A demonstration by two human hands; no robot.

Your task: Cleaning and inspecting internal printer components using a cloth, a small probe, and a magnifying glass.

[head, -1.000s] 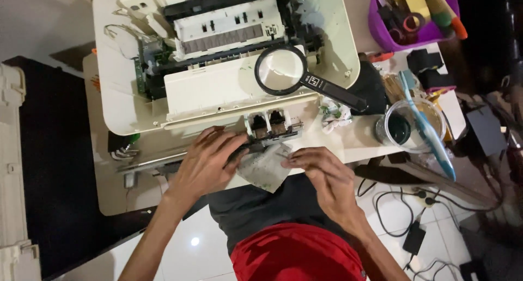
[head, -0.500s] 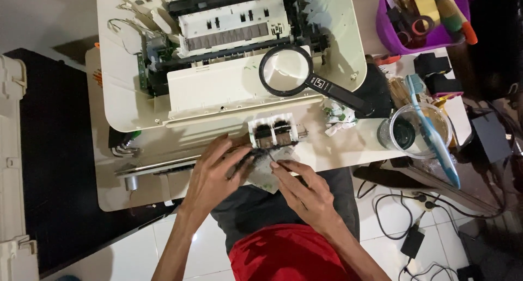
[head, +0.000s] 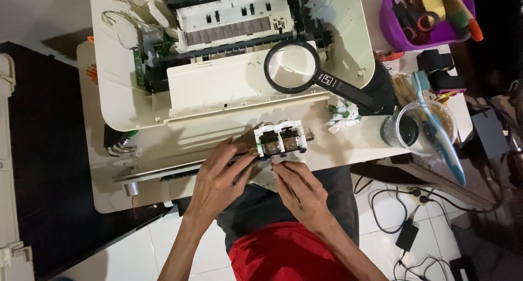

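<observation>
**Both hands on the carriage, right at the table's edge**

My left hand grips the small white-and-black plastic printer carriage block from its left side, fingers curled and closed against it. My right hand comes up from below, fingertips pinched shut on its lower edge. The block sits on the cream tabletop at the near rim, just in front of the opened cream plastic printer.

I reckon the danger is the edge: the block is hard, glossy and boxy, so a slack grip could let it slide off toward my lap. Its two dark bays look thin-walled, and squeezing too hard might crack them.

A black-framed round glass magnifier lies on the printer. A clear cup holding a pale blue toothbrush stands well apart at right
</observation>
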